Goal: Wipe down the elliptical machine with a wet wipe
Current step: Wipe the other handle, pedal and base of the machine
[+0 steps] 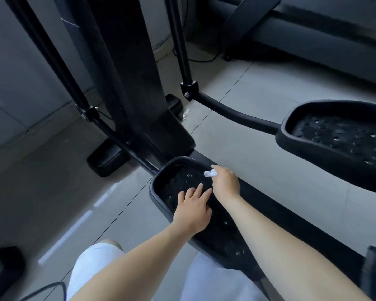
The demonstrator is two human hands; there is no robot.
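**Wiping the Foot Pedal**

The wet wipe (210,173) is sitting scrunched up in a small white ball. The right hand (225,183) is pinching it with curled fingers. The wipe is touching the inner rim of the near pedal (159,200), close to the pedal's front end.

The left hand (192,208) is lying flat on the bumpy black bottom of the same pedal — its fingers are straight and spread out, holding nothing. The two hands are just beside each other, and the left fingertips are reaching right up to the right wrist.

The near pedal is black, with little shiny dots in it. A thin black bar is running from its front end up past the tall black post of the elliptical machine (135,83). The far pedal (334,131) is sitting off to the right on a curved bar, well apart from the hands.

The machine is standing on a grey tiled floor (258,101) that is shining a little. White shorts (91,268) are showing at the bottom, under the arms. Another dark machine (313,40) is standing at the top right — a thin black cable (195,59) is lying on the floor beside it.
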